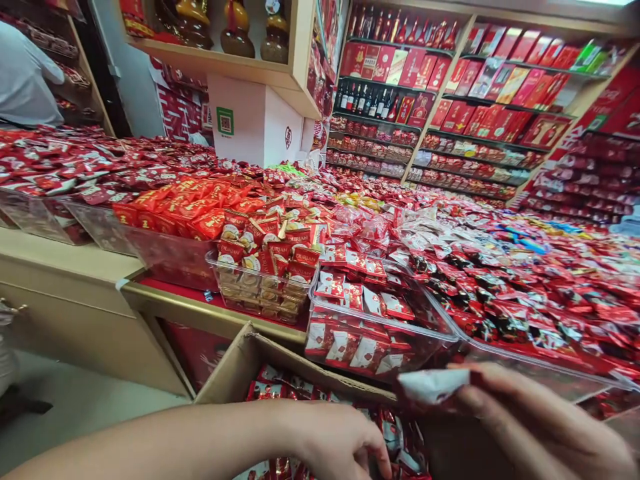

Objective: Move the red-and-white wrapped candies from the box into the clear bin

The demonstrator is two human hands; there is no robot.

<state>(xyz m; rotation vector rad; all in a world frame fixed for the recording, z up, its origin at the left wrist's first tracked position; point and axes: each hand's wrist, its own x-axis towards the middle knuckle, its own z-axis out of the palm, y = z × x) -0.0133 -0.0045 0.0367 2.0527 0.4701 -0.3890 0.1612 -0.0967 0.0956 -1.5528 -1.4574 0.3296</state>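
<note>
Right hand (pixel 540 420) pinches a white-and-red packet (pixel 434 385) between thumb and finger, above a carton (pixel 227 367), near a tub (pixel 385 319) of similar packs (pixel 347 341). Left hand (pixel 337 437) curls its fingers down among the carton's packets (pixel 267 391); whether they grip any, I cannot tell. "DURIAN" labels sachets (pixel 304 257) beyond; a pillar (pixel 250 110) bears a QR code (pixel 225 121).

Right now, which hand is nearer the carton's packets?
Left. The left hand reaches down into the carton, right at the packets; the right hand is off to their right, holding a white packet.
</note>
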